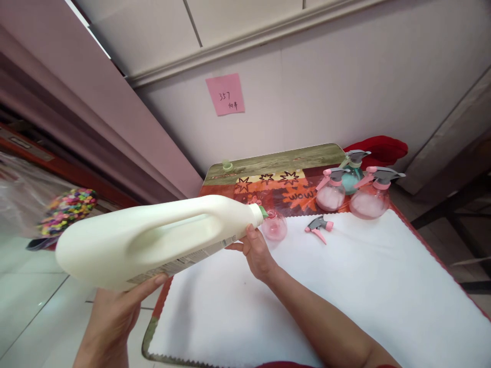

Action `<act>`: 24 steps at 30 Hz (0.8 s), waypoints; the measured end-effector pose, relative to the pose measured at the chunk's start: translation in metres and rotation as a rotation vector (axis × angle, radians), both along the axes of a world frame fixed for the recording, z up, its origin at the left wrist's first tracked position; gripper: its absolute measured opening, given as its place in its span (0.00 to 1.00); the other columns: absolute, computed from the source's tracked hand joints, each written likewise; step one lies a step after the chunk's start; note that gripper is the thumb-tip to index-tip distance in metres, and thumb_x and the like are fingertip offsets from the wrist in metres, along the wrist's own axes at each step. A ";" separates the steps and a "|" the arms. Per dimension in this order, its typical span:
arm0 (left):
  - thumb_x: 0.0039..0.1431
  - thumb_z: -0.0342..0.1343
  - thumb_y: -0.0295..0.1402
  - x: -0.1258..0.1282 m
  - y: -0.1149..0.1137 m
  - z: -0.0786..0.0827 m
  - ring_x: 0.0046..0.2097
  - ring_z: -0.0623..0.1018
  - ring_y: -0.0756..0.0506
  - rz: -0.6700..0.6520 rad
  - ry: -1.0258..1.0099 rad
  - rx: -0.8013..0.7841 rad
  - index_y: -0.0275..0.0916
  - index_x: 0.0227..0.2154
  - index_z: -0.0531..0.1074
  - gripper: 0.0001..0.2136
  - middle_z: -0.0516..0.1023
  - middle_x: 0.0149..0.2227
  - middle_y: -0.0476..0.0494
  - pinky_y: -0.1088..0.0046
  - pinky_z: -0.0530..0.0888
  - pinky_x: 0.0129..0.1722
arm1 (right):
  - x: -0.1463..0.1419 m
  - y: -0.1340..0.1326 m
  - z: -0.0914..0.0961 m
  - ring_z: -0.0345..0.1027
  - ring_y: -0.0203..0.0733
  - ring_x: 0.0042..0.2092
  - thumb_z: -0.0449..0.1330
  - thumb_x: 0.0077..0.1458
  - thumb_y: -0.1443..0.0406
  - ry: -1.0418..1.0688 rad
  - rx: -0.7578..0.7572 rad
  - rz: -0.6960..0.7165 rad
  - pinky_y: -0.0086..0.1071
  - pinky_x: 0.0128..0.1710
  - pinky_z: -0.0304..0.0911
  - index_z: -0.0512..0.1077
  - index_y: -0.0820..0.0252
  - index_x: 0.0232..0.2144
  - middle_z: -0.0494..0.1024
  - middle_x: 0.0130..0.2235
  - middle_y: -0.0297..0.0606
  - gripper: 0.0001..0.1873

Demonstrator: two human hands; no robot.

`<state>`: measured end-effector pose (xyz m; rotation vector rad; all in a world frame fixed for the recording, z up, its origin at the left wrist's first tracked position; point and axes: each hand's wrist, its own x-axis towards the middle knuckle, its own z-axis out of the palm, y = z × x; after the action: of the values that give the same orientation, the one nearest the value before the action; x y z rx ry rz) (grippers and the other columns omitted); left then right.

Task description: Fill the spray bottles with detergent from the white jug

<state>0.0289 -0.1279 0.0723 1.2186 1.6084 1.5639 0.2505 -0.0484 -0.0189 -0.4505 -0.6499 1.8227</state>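
partly hidden left fingers (148, 289), jug (115, 240), label (195, 258) unreadable

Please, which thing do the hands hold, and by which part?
The jug: the left hand holds it from below, toward its base; the right hand holds it at the neck end.

Cream jug (157, 214) nearly horizontal, green spout (263, 211) at round pink bottle (275, 229)

Your left hand (120, 306) angles up from the lower left, gripping with thumb (151, 286) extended — your right hand (258, 253) grips farther forward, bare forearm (318, 312) slanting to the lower right.
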 end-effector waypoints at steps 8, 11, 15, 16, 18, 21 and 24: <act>0.37 0.74 0.25 0.000 -0.003 0.000 0.52 0.79 0.41 -0.005 0.014 0.007 0.46 0.56 0.73 0.38 0.80 0.52 0.47 0.72 0.78 0.51 | -0.001 -0.001 0.000 0.73 0.54 0.52 0.58 0.52 0.37 0.001 -0.004 0.004 0.54 0.50 0.71 0.70 0.58 0.54 0.77 0.53 0.47 0.39; 0.36 0.74 0.25 0.000 -0.003 0.000 0.53 0.79 0.41 0.002 0.006 0.001 0.46 0.56 0.73 0.39 0.80 0.53 0.47 0.71 0.78 0.51 | -0.001 -0.001 0.000 0.72 0.54 0.52 0.59 0.53 0.37 0.002 -0.007 0.004 0.53 0.50 0.72 0.70 0.57 0.54 0.77 0.54 0.47 0.39; 0.35 0.74 0.25 0.000 -0.003 0.001 0.52 0.80 0.38 0.020 0.007 -0.004 0.45 0.54 0.74 0.38 0.81 0.51 0.46 0.68 0.79 0.49 | 0.000 -0.001 0.001 0.73 0.54 0.52 0.58 0.53 0.37 0.004 0.002 0.006 0.54 0.50 0.72 0.70 0.57 0.55 0.77 0.54 0.46 0.38; 0.35 0.74 0.24 0.000 -0.003 0.001 0.51 0.80 0.38 0.019 0.009 -0.007 0.44 0.54 0.75 0.37 0.81 0.51 0.46 0.67 0.80 0.49 | 0.000 -0.001 0.002 0.73 0.54 0.51 0.58 0.53 0.37 0.005 0.005 0.006 0.54 0.50 0.71 0.70 0.57 0.55 0.78 0.53 0.46 0.38; 0.35 0.74 0.24 0.000 -0.004 0.001 0.51 0.80 0.37 0.014 0.010 -0.015 0.44 0.52 0.76 0.35 0.82 0.50 0.45 0.66 0.80 0.49 | 0.000 -0.001 0.003 0.73 0.53 0.51 0.58 0.53 0.37 0.005 0.006 0.004 0.53 0.50 0.72 0.70 0.57 0.54 0.78 0.53 0.46 0.38; 0.35 0.74 0.25 0.000 -0.005 0.002 0.51 0.80 0.37 0.021 0.008 -0.022 0.44 0.50 0.77 0.33 0.82 0.49 0.46 0.66 0.79 0.50 | 0.001 -0.002 0.004 0.73 0.53 0.52 0.58 0.53 0.37 0.010 0.001 0.004 0.52 0.49 0.72 0.70 0.57 0.54 0.78 0.53 0.46 0.38; 0.35 0.74 0.25 0.001 -0.006 0.003 0.52 0.80 0.37 0.023 0.012 -0.023 0.44 0.50 0.77 0.33 0.83 0.47 0.46 0.67 0.79 0.49 | 0.001 -0.002 0.004 0.73 0.53 0.51 0.58 0.53 0.37 0.009 0.002 0.005 0.52 0.49 0.72 0.70 0.57 0.55 0.78 0.53 0.46 0.38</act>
<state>0.0298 -0.1335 0.0748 1.2030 1.6495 1.5505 0.2515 -0.0503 -0.0145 -0.4390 -0.6471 1.8279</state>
